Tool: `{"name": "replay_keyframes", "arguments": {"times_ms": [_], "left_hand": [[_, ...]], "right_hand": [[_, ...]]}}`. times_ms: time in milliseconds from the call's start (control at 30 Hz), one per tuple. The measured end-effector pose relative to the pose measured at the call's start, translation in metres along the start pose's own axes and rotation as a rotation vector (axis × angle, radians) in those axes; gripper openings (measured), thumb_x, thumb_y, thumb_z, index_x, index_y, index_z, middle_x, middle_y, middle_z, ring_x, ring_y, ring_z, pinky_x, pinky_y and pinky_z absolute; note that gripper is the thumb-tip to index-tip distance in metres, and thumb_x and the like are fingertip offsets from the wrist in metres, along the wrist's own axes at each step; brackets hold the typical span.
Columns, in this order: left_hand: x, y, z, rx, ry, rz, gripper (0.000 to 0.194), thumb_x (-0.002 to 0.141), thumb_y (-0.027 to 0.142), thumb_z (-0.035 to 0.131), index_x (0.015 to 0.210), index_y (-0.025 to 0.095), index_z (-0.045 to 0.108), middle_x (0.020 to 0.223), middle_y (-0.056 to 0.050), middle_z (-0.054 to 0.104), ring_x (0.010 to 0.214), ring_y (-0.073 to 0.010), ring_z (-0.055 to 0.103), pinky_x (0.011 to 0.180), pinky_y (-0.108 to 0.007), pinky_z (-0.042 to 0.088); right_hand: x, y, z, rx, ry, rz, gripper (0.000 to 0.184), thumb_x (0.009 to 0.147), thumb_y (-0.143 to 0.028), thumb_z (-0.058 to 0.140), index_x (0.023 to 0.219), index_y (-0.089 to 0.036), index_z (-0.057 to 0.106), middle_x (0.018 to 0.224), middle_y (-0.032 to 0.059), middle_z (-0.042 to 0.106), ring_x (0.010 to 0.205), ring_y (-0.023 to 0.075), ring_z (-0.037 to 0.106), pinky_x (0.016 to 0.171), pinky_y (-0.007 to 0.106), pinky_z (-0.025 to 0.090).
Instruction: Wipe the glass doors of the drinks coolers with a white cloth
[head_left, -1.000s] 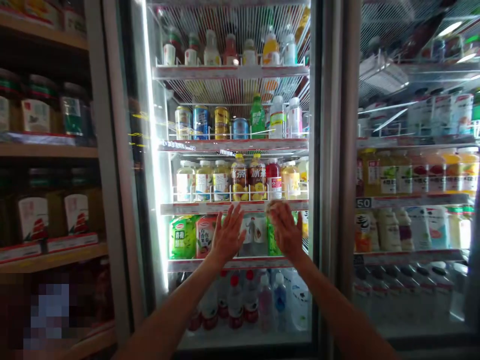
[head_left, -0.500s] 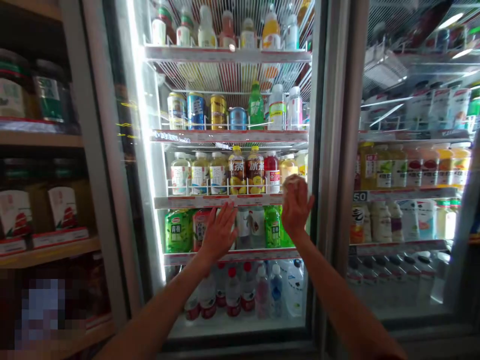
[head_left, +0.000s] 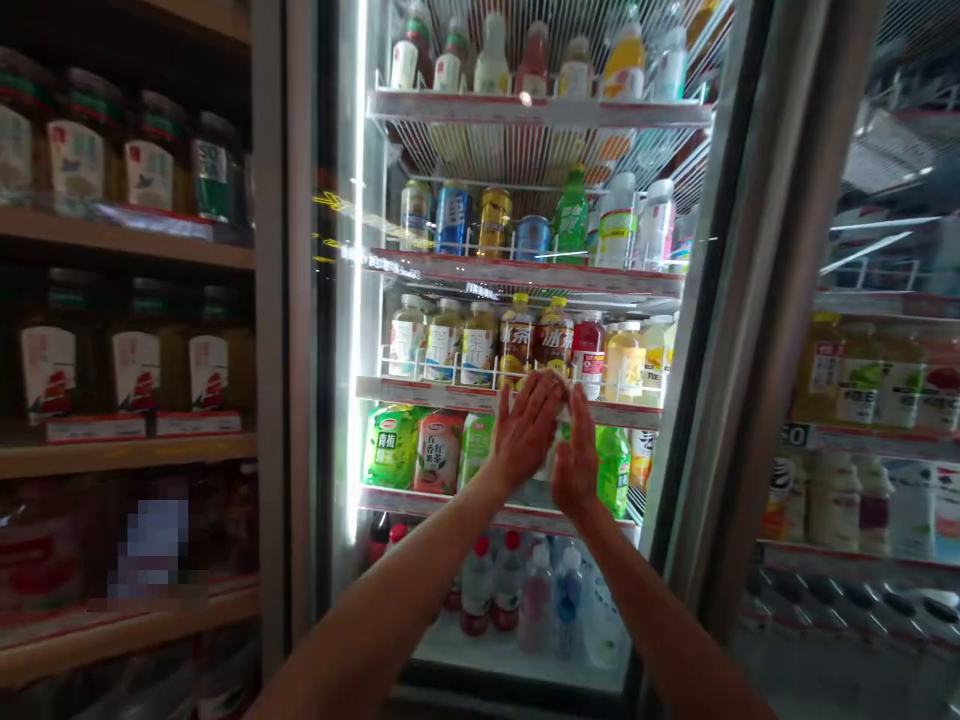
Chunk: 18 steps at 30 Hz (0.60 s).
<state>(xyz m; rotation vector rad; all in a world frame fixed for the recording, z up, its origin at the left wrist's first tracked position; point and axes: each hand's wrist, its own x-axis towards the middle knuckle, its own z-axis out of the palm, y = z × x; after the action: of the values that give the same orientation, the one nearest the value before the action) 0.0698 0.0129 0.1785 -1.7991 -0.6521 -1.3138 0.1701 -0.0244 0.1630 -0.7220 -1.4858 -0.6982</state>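
Observation:
Both my hands are raised and meet in front of the glass door (head_left: 525,640) of a lit drinks cooler. My left hand (head_left: 529,425) has its fingers stretched out and lying flat, pointing up and to the right. Close beside it, my right hand (head_left: 576,455) is held upright. A pale crumpled cloth (head_left: 559,378), mostly hidden, shows at the fingertips between the hands; the right hand seems to hold it. Behind the hands, through the glass, stand iced tea bottles (head_left: 517,335) and a red-labelled bottle (head_left: 589,355).
Left of the cooler, wooden shelves (head_left: 127,455) bear dark jars with price strips. A metal door frame (head_left: 780,300) runs down the right side, with another drinks cooler (head_left: 885,440) beyond it. Reflections of lights and lettering lie on the glass.
My right hand has moved left with the cloth, and my hands, apart before, are now together. The view has turned left, showing more of the wooden shelves.

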Motion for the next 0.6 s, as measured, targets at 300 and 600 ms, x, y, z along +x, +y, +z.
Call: {"name": "replay_keyframes", "arguments": {"times_ms": [300,600], "left_hand": [[-0.041,-0.109,-0.033,0.212,0.264,-0.430,0.047,0.088,0.021,0.036,0.134,0.012,0.032,0.139,-0.016,0.037,0.136,-0.0199,0.019,0.111,-0.046,0.008],[-0.046,-0.081,-0.026,0.122,-0.006,0.154,0.047,0.086,0.017,0.040,0.132,0.024,0.038,0.136,-0.004,0.043,0.135,-0.0161,0.022,0.112,-0.044,0.002]], "right_hand": [[-0.002,0.033,0.011,-0.482,-0.046,-0.032,0.049,0.087,-0.034,0.037,0.135,-0.025,0.034,0.147,0.0079,0.026,0.137,0.0258,0.016,0.108,0.054,0.010],[-0.010,0.030,0.008,-0.495,-0.106,-0.117,0.050,0.085,-0.030,0.042,0.135,-0.028,0.034,0.147,0.0068,0.027,0.136,0.0239,0.019,0.108,0.053,0.011]]}}
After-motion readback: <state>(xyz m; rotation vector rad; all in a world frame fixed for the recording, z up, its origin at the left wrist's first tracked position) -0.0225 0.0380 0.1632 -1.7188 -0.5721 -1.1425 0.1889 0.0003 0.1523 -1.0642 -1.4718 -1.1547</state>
